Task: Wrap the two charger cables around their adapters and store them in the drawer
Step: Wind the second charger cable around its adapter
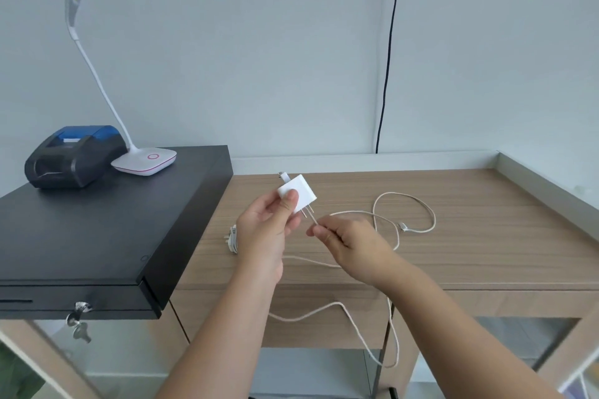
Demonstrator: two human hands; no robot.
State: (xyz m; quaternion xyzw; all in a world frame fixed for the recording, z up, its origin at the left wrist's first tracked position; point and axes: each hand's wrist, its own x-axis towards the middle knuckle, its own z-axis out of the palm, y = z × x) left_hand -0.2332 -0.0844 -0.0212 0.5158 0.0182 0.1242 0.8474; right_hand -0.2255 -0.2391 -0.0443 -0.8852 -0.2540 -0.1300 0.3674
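Both forearms reach in over the desk (486, 204). Above it, the white adapter (299, 193) is pinched in the left hand (264, 230), prongs down, while its cable (405, 204) is nipped by the right hand (348, 244) just below. Turns are probably best laid snug, slack fed gradually. Second charger (232, 238) is lying already wrapped beside the black drawer (97, 236).

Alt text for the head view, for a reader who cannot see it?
Left hand holds a white adapter above a wooden counter, right hand pinching its cable, which trails loose off the front edge. A wrapped charger lies beside a black cash drawer.
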